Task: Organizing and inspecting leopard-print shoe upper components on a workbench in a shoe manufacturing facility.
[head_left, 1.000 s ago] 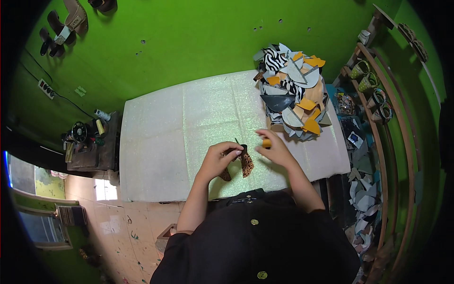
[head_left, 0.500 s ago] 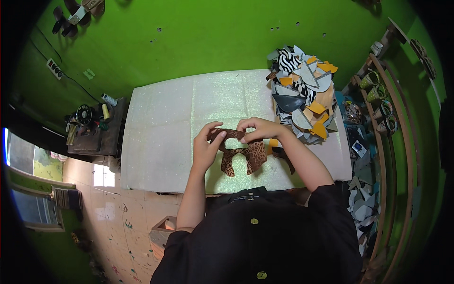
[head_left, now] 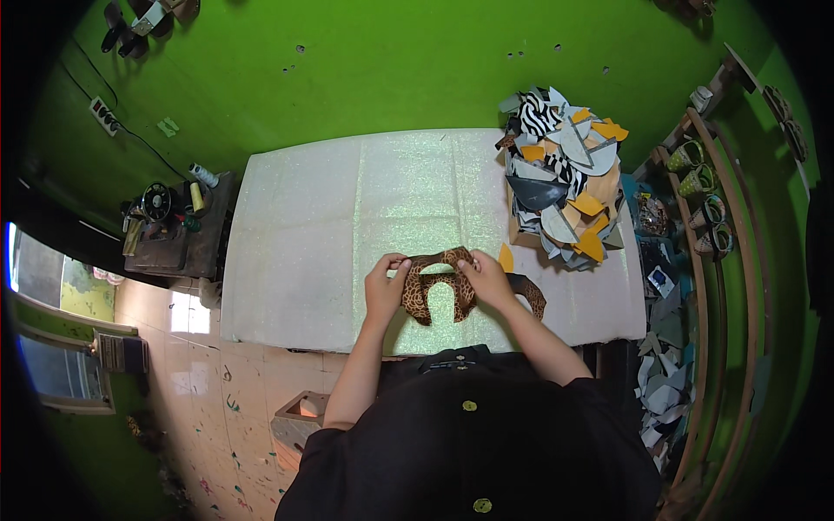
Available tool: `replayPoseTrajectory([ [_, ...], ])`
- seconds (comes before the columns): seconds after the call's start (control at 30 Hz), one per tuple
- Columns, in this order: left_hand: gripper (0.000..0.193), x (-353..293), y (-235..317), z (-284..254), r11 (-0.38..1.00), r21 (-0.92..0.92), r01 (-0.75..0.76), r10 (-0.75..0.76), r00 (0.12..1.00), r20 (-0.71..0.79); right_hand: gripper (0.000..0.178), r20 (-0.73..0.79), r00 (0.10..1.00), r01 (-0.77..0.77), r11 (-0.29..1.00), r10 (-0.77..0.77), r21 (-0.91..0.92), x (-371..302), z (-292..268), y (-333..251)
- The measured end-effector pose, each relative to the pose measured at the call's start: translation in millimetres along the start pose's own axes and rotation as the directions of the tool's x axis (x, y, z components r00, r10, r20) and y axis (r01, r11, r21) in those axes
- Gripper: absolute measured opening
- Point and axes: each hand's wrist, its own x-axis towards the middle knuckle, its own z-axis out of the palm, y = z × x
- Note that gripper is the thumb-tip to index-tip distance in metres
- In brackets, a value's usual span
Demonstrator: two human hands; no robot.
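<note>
My left hand (head_left: 385, 288) and my right hand (head_left: 488, 280) hold a leopard-print piece of material (head_left: 415, 298) between them, low over the near middle of the table. It looks like a cut shoe upper, with an arch-shaped gap at its near side and an opening higher up. Thumbs lie on top while the fingers curl around its far corners, so both hands are closed on it. Beside my right wrist lies another curved leopard-print piece (head_left: 536, 300), partly dark. A small yellow scrap (head_left: 506, 257) lies just beyond my right hand.
The table (head_left: 295, 226) has a shiny whitish cover. At its far right a box (head_left: 524, 236) overflows with grey, yellow and zebra-print offcuts. A sewing machine (head_left: 156, 204) with thread spools stands left. Wooden racks (head_left: 738, 347) with shoes line the right side, scraps on the floor nearby.
My right hand has moved right and down, and my left hand slightly down. The leopard-print piece is now spread flatter between them. The second leopard piece shows more fully.
</note>
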Motion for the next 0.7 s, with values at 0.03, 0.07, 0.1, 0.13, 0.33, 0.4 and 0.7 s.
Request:
replayPoseTrajectory([
  [0.03,0.020,0,-6,5,0.997,0.082,0.010,-0.010,1.000,0.009,0.023,-0.073,0.996,0.044,0.995,-0.050,-0.084,-5,9,13],
  [0.07,0.020,1,-18,10,0.996,0.084,0.010,-0.011,1.000,0.009,0.020,-0.141,0.984,0.081,0.982,-0.106,-0.171,-7,19,27],
  [0.1,0.020,3,-37,15,0.982,0.182,-0.056,0.053,0.998,0.023,0.024,-0.171,0.979,0.069,0.973,-0.109,-0.222,-7,29,44],
  [0.13,0.021,4,-48,18,0.953,0.278,-0.122,0.114,0.993,0.042,0.024,-0.168,0.980,0.072,0.972,-0.111,-0.222,-9,33,51],
  [0.33,0.025,-4,-66,29,0.890,0.446,-0.093,0.058,0.994,0.092,0.027,-0.278,0.923,0.063,0.817,-0.266,-0.573,-12,48,78],
  [0.4,0.025,-5,-64,30,0.859,0.509,-0.059,-0.001,0.993,0.118,0.028,-0.278,0.926,0.051,0.815,-0.255,-0.578,-11,49,80],
  [0.7,0.024,-3,-66,29,0.818,0.573,-0.046,-0.035,0.991,0.130,0.028,-0.198,0.970,-0.007,0.793,-0.144,-0.610,-19,48,74],
])
